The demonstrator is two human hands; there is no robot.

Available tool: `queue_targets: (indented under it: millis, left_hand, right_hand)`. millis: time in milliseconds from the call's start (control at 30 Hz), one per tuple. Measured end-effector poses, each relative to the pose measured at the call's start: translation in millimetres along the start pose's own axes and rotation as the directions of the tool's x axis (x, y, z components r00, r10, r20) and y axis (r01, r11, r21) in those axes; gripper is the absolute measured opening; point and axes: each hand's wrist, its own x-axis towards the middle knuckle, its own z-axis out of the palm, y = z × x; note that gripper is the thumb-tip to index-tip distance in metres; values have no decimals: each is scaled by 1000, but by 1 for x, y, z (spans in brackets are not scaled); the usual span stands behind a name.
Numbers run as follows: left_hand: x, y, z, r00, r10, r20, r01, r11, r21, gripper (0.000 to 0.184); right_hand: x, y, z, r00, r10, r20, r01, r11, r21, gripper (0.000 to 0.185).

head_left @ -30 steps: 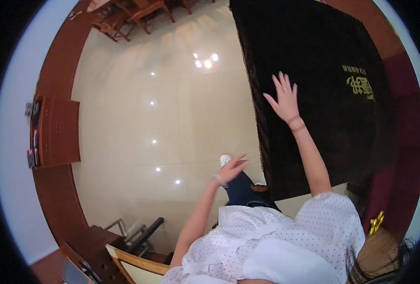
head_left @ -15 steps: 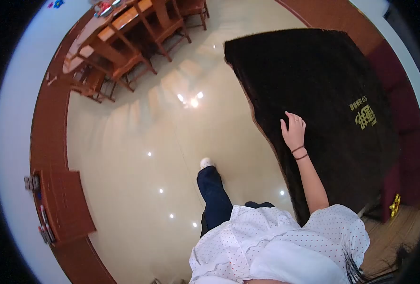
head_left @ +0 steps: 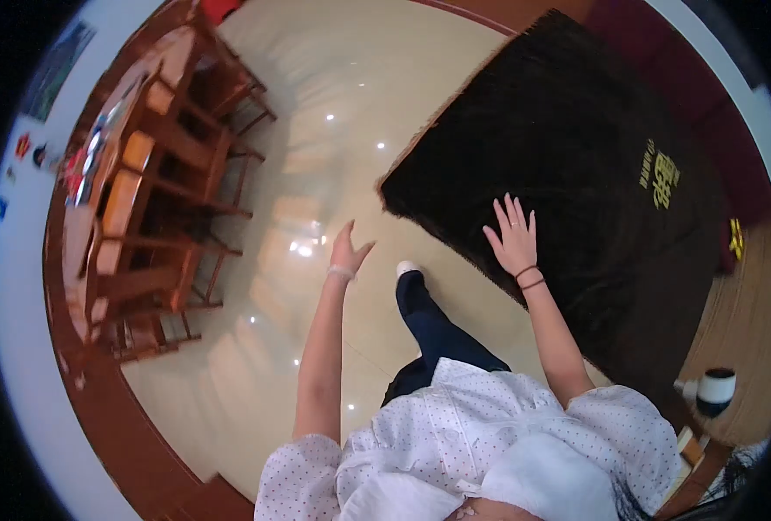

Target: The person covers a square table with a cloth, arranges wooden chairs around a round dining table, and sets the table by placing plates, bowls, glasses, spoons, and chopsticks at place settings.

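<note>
Gold characters stand out on the near-black brown blanket I see at the upper right of the frame, beside a maroon seat toward the right edge. Glossy cream floor fills my centre view, with orange-brown chairs at left. At bottom centre, I pick out a white blouse patterned with small dots; higher up, navy trousers and a white shoe. At lower right, a black-and-white cup shows against a tan, finely lined surface.
</note>
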Motion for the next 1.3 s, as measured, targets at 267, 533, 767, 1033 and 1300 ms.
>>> queue_targets:
  millis: [267,533,767,1033,1300]
  left_hand:
    - [141,36,0,763,86,641,-308,920,243,29]
    - [211,24,3,411,516,751,-672,729,-133,20]
    - [250,47,-33,-140,635,760,-646,523,-556,26]
    - [308,77,-9,-387,480,788,-275,755,-595,37]
    - [452,181,146,295,243,924,-30,969,-246,53]
  right_hand:
    - [16,-18,-18,957,279,75,-288,945,155,46]
    - [111,-46,24,788,615,-20,-602,777,182,54]
    - [160,-82,41,512,847,-140,-859,507,-73,56]
    - [238,-117,67,442,882,-165,-897,438,-58,65]
    - [257,-117,63,401,903,-152,-886,424,185,57]
